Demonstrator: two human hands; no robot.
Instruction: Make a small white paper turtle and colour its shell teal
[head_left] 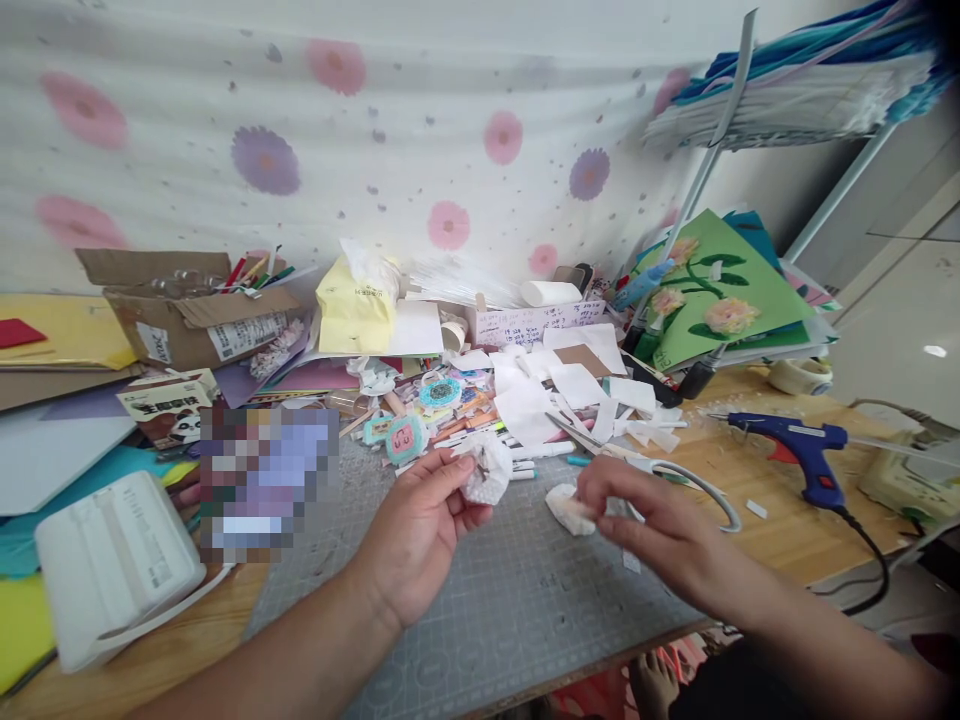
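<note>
Fingers (444, 482) on white scrap (491, 487), colored sticks (236, 272) in carton (180, 343)

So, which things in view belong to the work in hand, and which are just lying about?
Apparently in use:
- white textured piece, in the left hand
- white scrap, at the fingertips of the right hand
- grey mat, beneath

Seemingly just lying about:
- panda box
- yellow bag
- green flowered card

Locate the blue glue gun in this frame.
In the head view, the blue glue gun lies at the right on the wooden tabletop, right of the scissors, with the green card farther back.
</note>
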